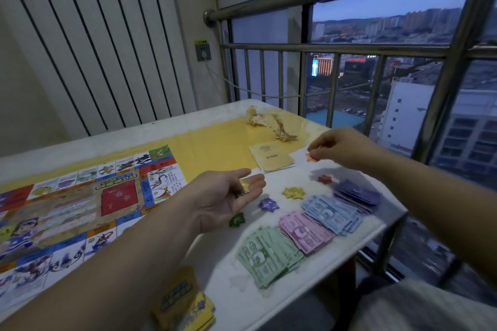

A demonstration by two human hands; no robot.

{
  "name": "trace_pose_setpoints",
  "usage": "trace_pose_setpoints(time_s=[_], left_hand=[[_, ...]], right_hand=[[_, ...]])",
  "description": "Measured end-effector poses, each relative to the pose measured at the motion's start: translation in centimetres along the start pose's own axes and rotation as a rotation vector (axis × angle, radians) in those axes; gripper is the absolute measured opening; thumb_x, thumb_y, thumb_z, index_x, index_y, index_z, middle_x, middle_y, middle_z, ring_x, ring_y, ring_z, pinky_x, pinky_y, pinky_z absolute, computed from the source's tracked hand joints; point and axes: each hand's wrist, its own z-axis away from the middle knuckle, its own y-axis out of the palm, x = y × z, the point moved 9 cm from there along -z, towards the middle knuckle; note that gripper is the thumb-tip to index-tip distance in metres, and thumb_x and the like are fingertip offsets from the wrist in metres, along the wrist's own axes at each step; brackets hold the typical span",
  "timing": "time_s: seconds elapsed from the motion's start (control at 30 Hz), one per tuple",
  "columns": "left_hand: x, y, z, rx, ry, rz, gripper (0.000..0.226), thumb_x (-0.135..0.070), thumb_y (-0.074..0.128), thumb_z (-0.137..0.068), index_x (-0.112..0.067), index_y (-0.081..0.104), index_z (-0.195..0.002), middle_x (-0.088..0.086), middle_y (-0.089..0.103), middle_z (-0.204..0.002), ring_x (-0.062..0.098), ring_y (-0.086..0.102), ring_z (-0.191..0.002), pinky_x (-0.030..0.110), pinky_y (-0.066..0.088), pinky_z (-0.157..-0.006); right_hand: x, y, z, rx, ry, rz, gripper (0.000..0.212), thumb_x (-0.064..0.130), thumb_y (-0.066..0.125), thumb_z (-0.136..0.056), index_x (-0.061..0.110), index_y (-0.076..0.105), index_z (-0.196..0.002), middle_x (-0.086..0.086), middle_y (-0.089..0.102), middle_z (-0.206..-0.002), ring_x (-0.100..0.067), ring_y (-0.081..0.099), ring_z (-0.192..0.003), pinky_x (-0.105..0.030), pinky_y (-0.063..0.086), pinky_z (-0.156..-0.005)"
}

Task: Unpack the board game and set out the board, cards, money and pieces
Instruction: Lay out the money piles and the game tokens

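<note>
Nearest the lens, a stack of yellow-backed cards is sitting at the table's near edge, partly hidden behind my left forearm and cut by the frame's bottom edge; its print is too blurred for me to read. I am holding my left hand palm up with the fingers loosely spread, and small bits, one yellow and one dark, are lying on it, too small to identify. My right hand is pinching an orange star-shaped paper token between thumb and fingertips, just beside a tan booklet. Flat star shapes are lying apart between the hands: a red token, yellow token, purple token and green token. Fanned paper notes are sitting along the right edge as a green banknote pile, pink banknote pile, blue banknote pile and purple banknote pile. A colourful printed game board is lying flat at left, running out of frame, over a yellow sheet on the white table. Crumpled pale wrapping is resting at the far end, near a metal window railing facing a dusk city.
</note>
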Motion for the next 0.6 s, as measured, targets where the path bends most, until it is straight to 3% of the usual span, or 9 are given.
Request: trace_pose_setpoints(time_s=[0.1, 0.17, 0.27, 0.37, 0.47, 0.6], left_hand=[[0.3, 0.7, -0.7, 0.009, 0.023, -0.041, 0.043, 0.015, 0.025, -0.094, 0.006, 0.042, -0.132, 0.024, 0.062, -0.108, 0.029, 0.064, -0.093, 0.036, 0.053, -0.073], [0.4, 1.0, -1.1, 0.019, 0.035, -0.058, 0.042, 0.015, 0.027, -0.095, 0.005, 0.043, -0.132, 0.022, 0.064, -0.104, 0.027, 0.065, -0.091, 0.030, 0.059, -0.069], [0.4, 0.9, -1.4, 0.021, 0.055, -0.103, 0.037, 0.014, 0.033, -0.095, 0.004, 0.049, -0.127, 0.019, 0.067, -0.103, 0.024, 0.067, -0.091, 0.027, 0.059, -0.068], [0.4, 0.4, -1.6, 0.008, 0.059, -0.139, 0.032, 0.012, 0.039, -0.094, 0.004, 0.053, -0.122, 0.017, 0.071, -0.099, 0.022, 0.070, -0.088, 0.024, 0.059, -0.063], [0.7, 0.4, -1.7, 0.014, 0.055, -0.140, 0.028, 0.010, 0.042, -0.093, 0.002, 0.056, -0.116, 0.014, 0.073, -0.094, 0.020, 0.071, -0.083, 0.023, 0.058, -0.059], [1.3, 0.9, -1.5, 0.046, 0.015, -0.106, 0.025, 0.010, 0.042, -0.093, 0.002, 0.059, -0.110, 0.019, 0.070, -0.101, 0.021, 0.070, -0.084, 0.025, 0.059, -0.066]], right_hand=[[-2.5, -0.7, -0.4, -0.010, 0.024, 0.050, 0.008, 0.017, 0.067, -0.086, 0.014, 0.073, -0.091, 0.002, 0.070, -0.085, 0.002, 0.056, -0.069, -0.005, 0.040, -0.053], [-3.5, -0.8, -0.5, -0.003, 0.031, 0.079, 0.011, 0.017, 0.065, -0.087, 0.014, 0.073, -0.094, 0.005, 0.067, -0.082, 0.003, 0.054, -0.067, -0.001, 0.038, -0.049], [-4.2, -0.1, -0.6, 0.040, 0.010, 0.150, 0.015, 0.019, 0.064, -0.089, 0.014, 0.074, -0.099, 0.006, 0.068, -0.088, 0.005, 0.052, -0.068, -0.004, 0.038, -0.054], [-4.1, -0.2, -0.7, 0.004, -0.015, 0.211, 0.020, 0.021, 0.061, -0.090, 0.014, 0.073, -0.105, 0.003, 0.070, -0.106, 0.001, 0.051, -0.074, -0.009, 0.037, -0.055], [-2.0, -0.6, 0.0, -0.061, -0.077, 0.111, 0.022, 0.023, 0.059, -0.092, 0.015, 0.071, -0.108, 0.002, 0.069, -0.110, -0.005, 0.055, -0.082, -0.013, 0.038, -0.062], [3.1, 3.5, 2.8, 0.231, -0.189, -0.082, 0.021, 0.030, 0.062, -0.089, 0.023, 0.071, -0.107, 0.016, 0.066, -0.094, 0.006, 0.058, -0.081, -0.013, 0.044, -0.067]])
